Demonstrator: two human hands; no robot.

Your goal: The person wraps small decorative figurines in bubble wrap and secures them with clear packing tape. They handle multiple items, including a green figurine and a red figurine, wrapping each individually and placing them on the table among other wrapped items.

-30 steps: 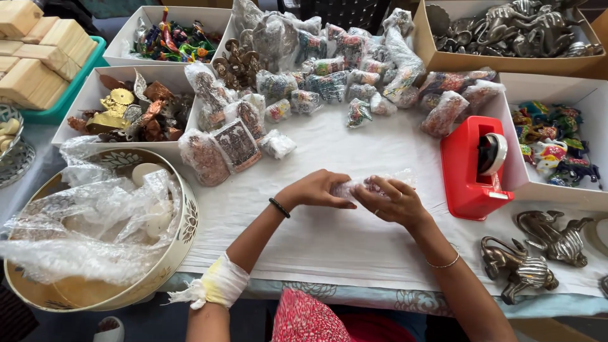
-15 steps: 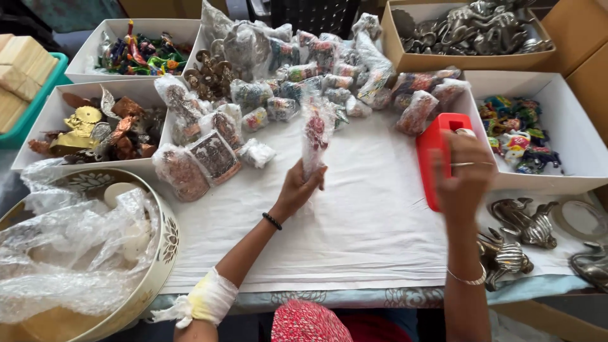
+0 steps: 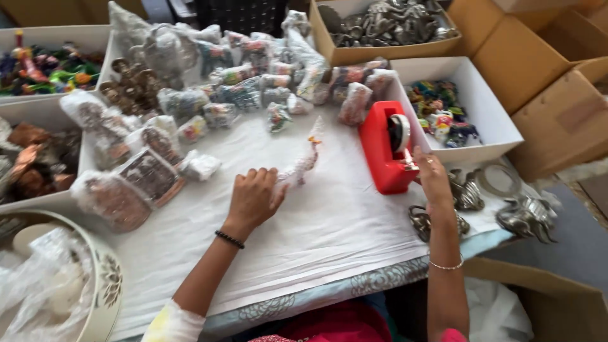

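The left hand [image 3: 253, 197] pins a small clear plastic-wrapped figurine [image 3: 303, 166] on the white-clothed bench [image 3: 329, 221], fingers clamped. Right of it, the right hand [image 3: 433, 179] reaches the red tape dispenser [image 3: 383, 152], fingers together at the tape. The sealing step looks in hand; tearing tape cleanly comes next.

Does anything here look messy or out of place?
Mostly orderly. A few metal figurines lie loose at the table's right edge, outside any box. The left hand holds a bagged figurine; the right hand reaches the red tape dispenser.

Round tin [image 3: 101, 285] cut off by left edge.
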